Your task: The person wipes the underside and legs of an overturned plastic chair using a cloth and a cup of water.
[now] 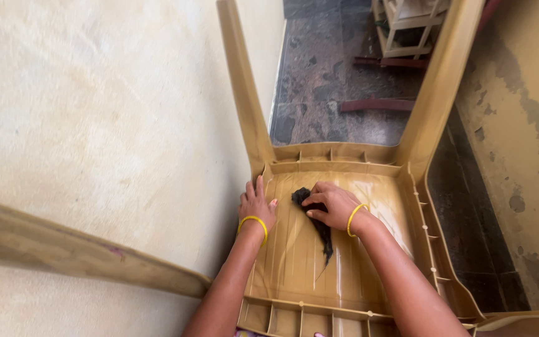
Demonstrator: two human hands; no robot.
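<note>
Here, the overturned tan plastic chair (319,262) is cut off at the bottom edge; two legs show fully. Right hand (334,205) presses one black rag (317,218) flat, fingers together, partly covering it. Left hand (256,206) lies spread on the chair's underside. Two yellow bangles (254,220), one on each wrist.

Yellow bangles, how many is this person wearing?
2: one yellow bangle on the left wrist beside the left hand, one yellow bangle on the right wrist behind the right hand.

1. We see a cream wall (95,112) on the left.
2. Dark stone floor (325,81) lies ahead.
3. A pale wooden frame (407,28) stands far back.
4. A stained, peeling wall (525,125) rises on the right.
</note>
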